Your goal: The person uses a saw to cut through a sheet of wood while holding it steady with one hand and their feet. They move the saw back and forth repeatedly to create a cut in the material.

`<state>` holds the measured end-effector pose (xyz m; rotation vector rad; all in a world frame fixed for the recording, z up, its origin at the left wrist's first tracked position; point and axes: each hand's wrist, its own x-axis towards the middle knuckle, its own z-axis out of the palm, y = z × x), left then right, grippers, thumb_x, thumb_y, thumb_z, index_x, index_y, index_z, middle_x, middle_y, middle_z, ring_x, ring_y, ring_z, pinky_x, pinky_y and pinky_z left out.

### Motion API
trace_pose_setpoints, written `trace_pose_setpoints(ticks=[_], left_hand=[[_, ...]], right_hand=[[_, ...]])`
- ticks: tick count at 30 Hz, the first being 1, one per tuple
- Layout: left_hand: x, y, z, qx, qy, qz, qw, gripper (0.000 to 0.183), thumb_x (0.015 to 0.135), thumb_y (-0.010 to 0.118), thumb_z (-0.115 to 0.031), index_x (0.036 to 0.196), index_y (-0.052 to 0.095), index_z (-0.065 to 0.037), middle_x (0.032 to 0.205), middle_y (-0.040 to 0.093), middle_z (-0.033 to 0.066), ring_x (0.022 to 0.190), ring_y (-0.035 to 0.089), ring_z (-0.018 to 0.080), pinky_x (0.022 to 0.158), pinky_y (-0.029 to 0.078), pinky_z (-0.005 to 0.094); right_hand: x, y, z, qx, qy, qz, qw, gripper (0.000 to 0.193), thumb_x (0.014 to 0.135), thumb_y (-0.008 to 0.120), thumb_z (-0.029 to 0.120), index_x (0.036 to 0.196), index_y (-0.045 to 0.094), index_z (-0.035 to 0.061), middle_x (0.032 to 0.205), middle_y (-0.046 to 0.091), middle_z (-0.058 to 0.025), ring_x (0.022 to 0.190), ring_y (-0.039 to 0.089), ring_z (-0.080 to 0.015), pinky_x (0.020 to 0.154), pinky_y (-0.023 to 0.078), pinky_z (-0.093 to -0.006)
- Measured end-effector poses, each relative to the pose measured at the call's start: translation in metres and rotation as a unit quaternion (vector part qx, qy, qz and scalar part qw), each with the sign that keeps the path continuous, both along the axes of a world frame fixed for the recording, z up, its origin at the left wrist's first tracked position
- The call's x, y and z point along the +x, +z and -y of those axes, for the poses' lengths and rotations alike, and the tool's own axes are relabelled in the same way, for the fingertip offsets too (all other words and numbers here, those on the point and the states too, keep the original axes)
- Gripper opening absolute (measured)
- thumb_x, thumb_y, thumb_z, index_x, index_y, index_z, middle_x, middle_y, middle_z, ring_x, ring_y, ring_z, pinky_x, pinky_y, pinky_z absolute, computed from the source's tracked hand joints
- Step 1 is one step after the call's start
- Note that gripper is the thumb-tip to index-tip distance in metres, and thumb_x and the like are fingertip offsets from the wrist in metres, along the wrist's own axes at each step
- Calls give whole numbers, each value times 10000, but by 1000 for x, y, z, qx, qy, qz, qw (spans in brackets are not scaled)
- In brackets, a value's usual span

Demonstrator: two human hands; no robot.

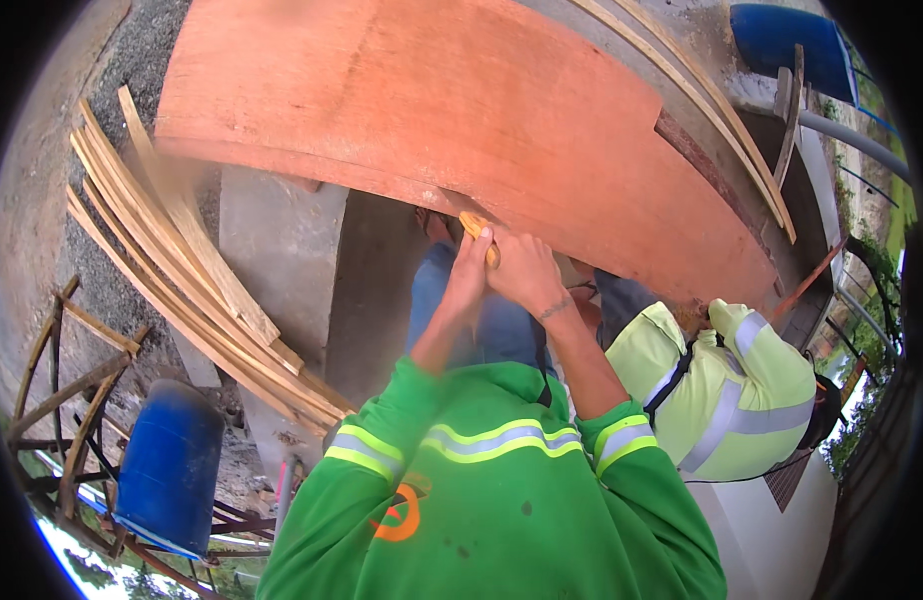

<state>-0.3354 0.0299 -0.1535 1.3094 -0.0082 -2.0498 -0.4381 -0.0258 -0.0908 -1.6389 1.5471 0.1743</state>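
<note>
Centrally, a yellow-orange tool (471,224) lies at the near edge of a large reddish-orange panel (412,95), its forward end reaching the panel's margin. A dark, narrow shape shows just beyond this end, but the view is too small and blurred there to establish the tool's kind. The left hand (468,268) closes on the tool from the left, its thumb extended along the yellow part and its fingers folded inward. The right hand (527,270) meets it from the right, back uppermost and fingers curled around the tool's rear portion. The two hands touch one another, neither being spread. The forearms emerge from a green sweatshirt (522,500) banded in silver and bright yellow; blue trousers (432,300) appear beneath the arms.

The panel curves across the upper field and descends toward the right, with a step in its far edge. Below its left part stands a grey concrete block (277,250). To the left of the block, and partly over it, lies a bundle of long wooden strips (162,240); further strips (697,85) lie beyond the panel at upper right. A co-worker (737,400) in a pale yellow jacket with silver bands bends beside the panel at right. One blue barrel (172,465) occupies the lower left, another blue drum (787,45) the upper right.
</note>
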Motion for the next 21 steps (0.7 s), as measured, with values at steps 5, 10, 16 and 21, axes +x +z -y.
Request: trace_pose_setpoints(ticks=[5,10,16,21], left_hand=[[5,-4,-5,26,35,-26,999,483,1089,383,-443,1403,450,-82,1290,589,90,1166,603,175,974,515,351],[8,15,1,47,22,-14,999,498,1087,389,-454,1418,460,-88,1295,604,79,1140,626,182,936,539,386],[0,14,-2,67,35,-36,997,524,1071,421,-468,1439,447,-96,1336,583,94,1199,589,195,1013,492,389],[-4,15,-10,37,42,-28,998,598,1043,486,-480,1494,372,-104,1400,525,99,1274,531,196,1070,441,387]], right_hand=[[6,-1,-7,7,-3,-22,1000,262,824,652,201,1024,629,34,888,712,-229,864,682,-451,728,532,-555],[-11,2,-4,55,39,17,998,348,842,630,203,1162,629,66,968,712,-233,940,674,-435,779,532,-539],[-4,-3,-15,18,18,-15,1000,446,792,657,171,1220,602,57,914,721,-215,899,686,-434,761,541,-544],[0,-8,-24,12,30,-48,998,420,831,642,204,1221,596,55,912,718,-230,855,690,-446,754,538,-559]])
